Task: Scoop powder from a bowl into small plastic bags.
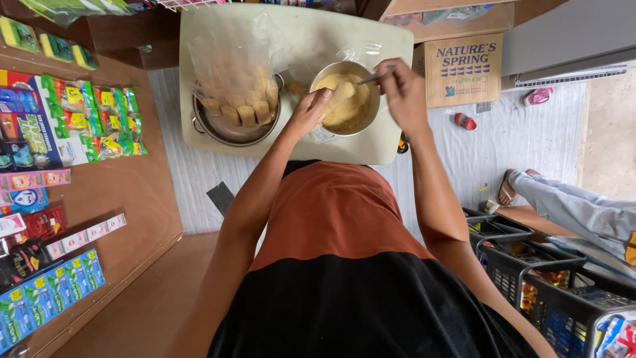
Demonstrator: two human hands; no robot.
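Head view looks straight down over an orange-and-black shirt to a pale tabletop [387, 142] in the upper middle of the frame. Just right of the frame's centre line stands a round metal bowl [372, 79] filled with yellowish crumbs [354, 109]. The left hand [308, 113] reaches to the bowl's left rim, its fingers [322, 99] closed around a crumb-coated piece [341, 93] that lies over the crumbs. The right hand [403, 89] hovers over the bowl's right rim, its fingers pinched on a thin metal spoon [371, 78] whose handle points left toward the middle of the bowl; the spoon's tip is hard to make out.

Left of the bowl, on the same tabletop, sits a wider metal pan [232, 132] with a clear plastic bag [228, 59] resting in it. Inside the bag, a row of coated, tan pieces [246, 113] stands side by side.

A wooden board with rows of colourful sachets and packets [79, 113] fills the left side of the frame. A cardboard box [462, 69] sits at the upper right, just beyond the tabletop. Lower right shows dark plastic baskets [530, 265], and above them another person's leg in light trousers [576, 209] with a sandalled foot, well apart from the hands.
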